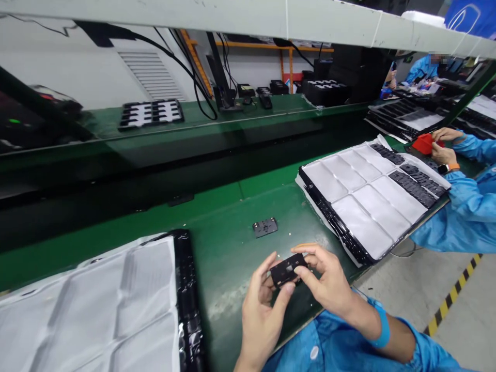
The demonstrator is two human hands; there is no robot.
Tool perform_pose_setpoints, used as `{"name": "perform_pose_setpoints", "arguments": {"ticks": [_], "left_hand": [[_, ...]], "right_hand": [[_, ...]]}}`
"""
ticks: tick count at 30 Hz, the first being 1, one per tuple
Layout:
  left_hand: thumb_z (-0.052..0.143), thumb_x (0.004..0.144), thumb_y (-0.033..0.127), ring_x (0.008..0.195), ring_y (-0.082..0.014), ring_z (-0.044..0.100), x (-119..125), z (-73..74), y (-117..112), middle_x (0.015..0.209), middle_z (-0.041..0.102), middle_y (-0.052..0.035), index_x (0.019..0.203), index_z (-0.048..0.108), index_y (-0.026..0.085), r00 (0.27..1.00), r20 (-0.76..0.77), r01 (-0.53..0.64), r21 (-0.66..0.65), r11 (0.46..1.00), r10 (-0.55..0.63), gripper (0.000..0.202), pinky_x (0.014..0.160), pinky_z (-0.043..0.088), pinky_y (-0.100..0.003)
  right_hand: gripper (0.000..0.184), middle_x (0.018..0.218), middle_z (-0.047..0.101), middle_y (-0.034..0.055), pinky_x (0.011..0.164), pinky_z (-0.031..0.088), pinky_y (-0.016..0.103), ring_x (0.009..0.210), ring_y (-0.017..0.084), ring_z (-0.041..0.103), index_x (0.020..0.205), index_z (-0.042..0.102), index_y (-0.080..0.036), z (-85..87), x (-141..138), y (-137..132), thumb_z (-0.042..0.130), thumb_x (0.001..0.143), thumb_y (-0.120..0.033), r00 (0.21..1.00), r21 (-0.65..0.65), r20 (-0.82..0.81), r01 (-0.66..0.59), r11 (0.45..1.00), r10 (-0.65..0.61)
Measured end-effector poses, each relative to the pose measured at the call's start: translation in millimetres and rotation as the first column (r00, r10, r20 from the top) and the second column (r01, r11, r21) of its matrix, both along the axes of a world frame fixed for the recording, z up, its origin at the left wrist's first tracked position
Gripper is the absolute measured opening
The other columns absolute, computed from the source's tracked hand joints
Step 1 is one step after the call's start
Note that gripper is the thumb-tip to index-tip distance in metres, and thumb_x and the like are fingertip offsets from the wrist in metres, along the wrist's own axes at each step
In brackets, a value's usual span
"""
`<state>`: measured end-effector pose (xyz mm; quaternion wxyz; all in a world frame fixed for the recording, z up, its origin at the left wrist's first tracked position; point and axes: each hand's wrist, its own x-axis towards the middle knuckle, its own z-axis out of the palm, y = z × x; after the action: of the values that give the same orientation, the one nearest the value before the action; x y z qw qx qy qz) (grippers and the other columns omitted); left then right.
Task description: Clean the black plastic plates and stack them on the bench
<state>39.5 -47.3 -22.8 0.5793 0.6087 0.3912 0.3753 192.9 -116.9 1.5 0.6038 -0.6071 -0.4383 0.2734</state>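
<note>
Just above the near edge of the green bench, a small black rectangular plastic part (pixel 287 270) with cutouts is held between my two hands. My left hand (pixel 264 310) grips its left end and lower edge, the thumb pressing near the bottom. On the other end, my right hand (pixel 325 276) has its thumb on the front face and its fingers behind the upper right corner. A second flat black part (pixel 265 227), with small holes, lies on the bench a little beyond my hands and touches neither of them.
Stacked black trays lined with white sheets (pixel 358 175) stand at the right, partly filled with black parts. Another white-lined tray (pixel 89 310) is at the lower left. A co-worker's hands (pixel 445 147) hold something red. A pale beam (pixel 232 18) crosses overhead.
</note>
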Motion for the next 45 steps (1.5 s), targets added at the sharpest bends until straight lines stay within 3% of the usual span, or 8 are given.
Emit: {"name": "perform_pose_setpoints", "arguments": {"ticks": [4,9,13,18,24,33,38,45], "left_hand": [[0.077,0.093,0.059,0.061,-0.0182,0.068,7,10.8,-4,0.074,0.072,-0.0009,0.108,0.075,0.021,1.0,-0.013,0.01,-0.054,0.999,-0.01,0.041,0.062,0.061,-0.028],[0.079,0.091,0.055,0.061,-0.0164,0.066,12,24.7,-4,0.077,0.07,-0.001,0.089,0.076,0.022,0.999,-0.031,-0.02,-0.002,1.0,0.02,0.033,0.061,0.058,-0.026],[0.076,0.091,0.062,0.06,-0.0188,0.067,15,26.6,2,0.075,0.071,-0.0035,0.086,0.078,0.022,0.994,-0.084,0.077,0.031,0.997,-0.074,0.041,0.059,0.059,-0.028],[0.065,0.097,0.069,0.059,-0.0194,0.065,18,26.5,9,0.069,0.07,-0.0044,0.075,0.075,0.022,0.987,-0.129,0.107,0.102,0.989,-0.094,0.053,0.061,0.057,-0.028],[0.061,0.099,0.071,0.056,-0.0181,0.064,21,25.5,9,0.062,0.068,-0.0023,0.074,0.071,0.02,0.986,-0.137,0.108,0.082,0.991,-0.096,0.057,0.058,0.055,-0.026],[0.055,0.106,0.068,0.054,-0.0105,0.054,36,47.6,-2,0.062,0.056,0.004,0.089,0.06,0.018,0.978,0.059,0.206,-0.078,0.975,-0.201,0.053,0.058,0.047,-0.023],[0.056,0.106,0.068,0.055,-0.009,0.051,31,40.4,-3,0.066,0.055,0.0047,0.097,0.057,0.017,0.959,0.183,0.246,-0.17,0.954,-0.215,0.052,0.057,0.043,-0.022],[0.078,0.097,0.056,0.066,-0.0094,0.057,18,36.3,-3,0.08,0.063,0.0002,0.11,0.059,0.015,0.936,0.308,0.248,-0.24,0.939,-0.169,0.047,0.062,0.048,-0.021]], "right_hand": [[0.031,0.111,0.083,0.0074,0.088,0.065,0.03,0.091,0.018,0.08,0.129,0.07,-0.021,1.8,-1,-1,0.069,0.099,-0.022,0.991,-0.029,0.129,-0.023,0.999,0.027],[0.017,0.092,0.08,0.0047,0.078,0.06,0.029,0.08,0.017,0.075,0.107,0.076,-0.02,0.8,7,-2,0.062,0.106,-0.029,0.985,-0.02,0.168,-0.019,1.0,0.022],[0.033,0.075,0.072,0.0018,0.073,0.055,0.028,0.072,0.017,0.069,0.088,0.073,-0.021,2.8,13,-3,0.056,0.11,-0.038,0.986,-0.019,0.164,-0.007,1.0,0.01],[0.035,0.073,0.067,0.0005,0.07,0.053,0.026,0.067,0.015,0.067,0.086,0.072,-0.019,5.5,16,0,0.059,0.109,-0.043,0.999,0.023,0.03,-0.013,1.0,0.013],[0.04,0.083,0.063,-0.0004,0.06,0.051,0.023,0.057,0.009,0.063,0.085,0.068,-0.018,6.3,14,10,0.063,0.107,-0.052,0.985,0.047,-0.16,-0.053,0.998,0.06],[0.032,0.075,0.065,-0.0008,0.058,0.054,0.025,0.059,0.013,0.064,0.091,0.075,-0.021,30.8,32,1,0.07,0.103,-0.05,0.97,-0.008,-0.241,-0.043,0.999,0.039],[0.02,0.078,0.07,0.0008,0.067,0.057,0.026,0.065,0.015,0.066,0.099,0.079,-0.022,19.1,38,-5,0.068,0.107,-0.037,0.974,-0.044,-0.214,-0.092,0.995,0.08],[0.02,0.074,0.071,0.0004,0.069,0.057,0.027,0.066,0.015,0.068,0.1,0.077,-0.022,5.9,33,-7,0.07,0.106,-0.04,0.951,-0.111,-0.29,-0.144,0.983,0.107]]}}
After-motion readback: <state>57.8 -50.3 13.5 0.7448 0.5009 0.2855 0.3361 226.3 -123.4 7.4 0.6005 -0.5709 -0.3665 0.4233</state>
